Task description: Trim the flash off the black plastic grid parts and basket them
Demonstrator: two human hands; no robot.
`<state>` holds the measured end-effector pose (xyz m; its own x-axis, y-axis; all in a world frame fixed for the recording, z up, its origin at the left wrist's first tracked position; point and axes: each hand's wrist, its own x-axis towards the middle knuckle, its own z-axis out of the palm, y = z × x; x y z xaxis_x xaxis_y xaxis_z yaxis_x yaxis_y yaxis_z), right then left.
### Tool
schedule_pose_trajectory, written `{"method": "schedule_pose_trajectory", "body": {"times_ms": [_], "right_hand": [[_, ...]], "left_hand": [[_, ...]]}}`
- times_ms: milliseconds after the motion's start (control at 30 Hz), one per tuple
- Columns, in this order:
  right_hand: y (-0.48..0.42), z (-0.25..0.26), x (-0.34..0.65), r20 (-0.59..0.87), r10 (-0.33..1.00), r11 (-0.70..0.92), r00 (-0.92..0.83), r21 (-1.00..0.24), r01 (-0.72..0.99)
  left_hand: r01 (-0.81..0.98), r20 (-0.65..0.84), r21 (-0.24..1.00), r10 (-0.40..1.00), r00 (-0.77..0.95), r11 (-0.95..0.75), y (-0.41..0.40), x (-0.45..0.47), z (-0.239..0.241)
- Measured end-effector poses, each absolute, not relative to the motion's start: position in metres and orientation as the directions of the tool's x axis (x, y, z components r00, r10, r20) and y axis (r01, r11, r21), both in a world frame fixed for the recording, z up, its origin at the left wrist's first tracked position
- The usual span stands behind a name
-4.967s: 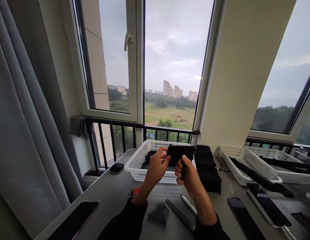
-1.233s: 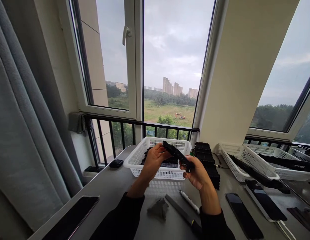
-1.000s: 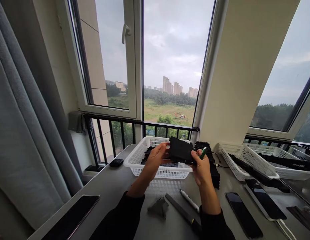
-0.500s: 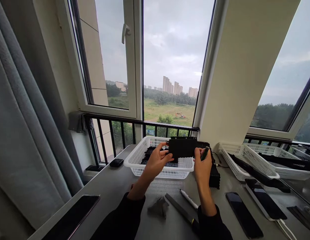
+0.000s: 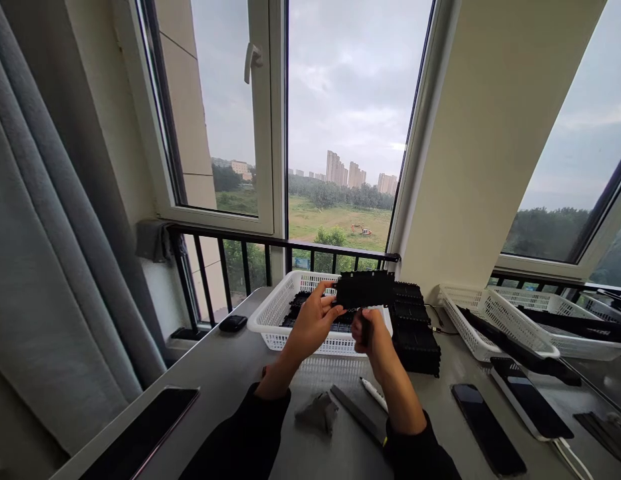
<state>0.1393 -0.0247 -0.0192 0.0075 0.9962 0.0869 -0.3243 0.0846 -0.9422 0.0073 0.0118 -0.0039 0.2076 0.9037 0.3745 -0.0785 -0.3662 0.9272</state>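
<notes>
My left hand (image 5: 313, 321) grips the left end of a flat black plastic panel (image 5: 364, 289) with small notches along its edges. The panel is held up above a white plastic basket (image 5: 270, 333) that contains more black parts. Just under the panel's lower edge, my right hand (image 5: 373, 333) is closed around a small dark tool (image 5: 365, 328). Its tip is hidden, so I cannot tell whether it touches the panel. Right of the basket stands a stack of black panels (image 5: 415, 340).
On the grey table (image 5: 230, 393) lie a crumpled grey cloth (image 5: 317, 415), a flat grey file-like tool (image 5: 357, 415) and a white marker (image 5: 373, 393). Phones (image 5: 487, 427) lie at both sides. More white baskets (image 5: 475, 320) with long black parts stand at the right.
My right hand has moved left from the panel's right end to below its lower edge, keeping the dark tool. The left hand stays on the panel, which has tilted slightly.
</notes>
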Motion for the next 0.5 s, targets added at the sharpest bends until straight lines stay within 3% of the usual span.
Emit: {"method": "schedule_pose_trajectory", "body": {"times_ms": [67,200,500], "right_hand": [[-0.023,-0.021,0.138,0.021,0.991,-0.034,-0.131,-0.914,-0.404],[-0.020,-0.023,0.137,-0.055,0.975,-0.157,-0.216,-0.859,-0.487],[-0.021,-0.022,0.139,-0.052,0.952,-0.216,-0.301,-0.810,-0.544]], "left_hand": [[-0.030,0.388,0.920,0.896,0.218,-0.391,0.011,0.008,-0.004],[0.060,0.439,0.886,0.873,0.214,-0.460,0.005,0.010,-0.002],[0.146,0.490,0.841,0.848,0.203,-0.521,-0.006,0.012,0.004]]}}
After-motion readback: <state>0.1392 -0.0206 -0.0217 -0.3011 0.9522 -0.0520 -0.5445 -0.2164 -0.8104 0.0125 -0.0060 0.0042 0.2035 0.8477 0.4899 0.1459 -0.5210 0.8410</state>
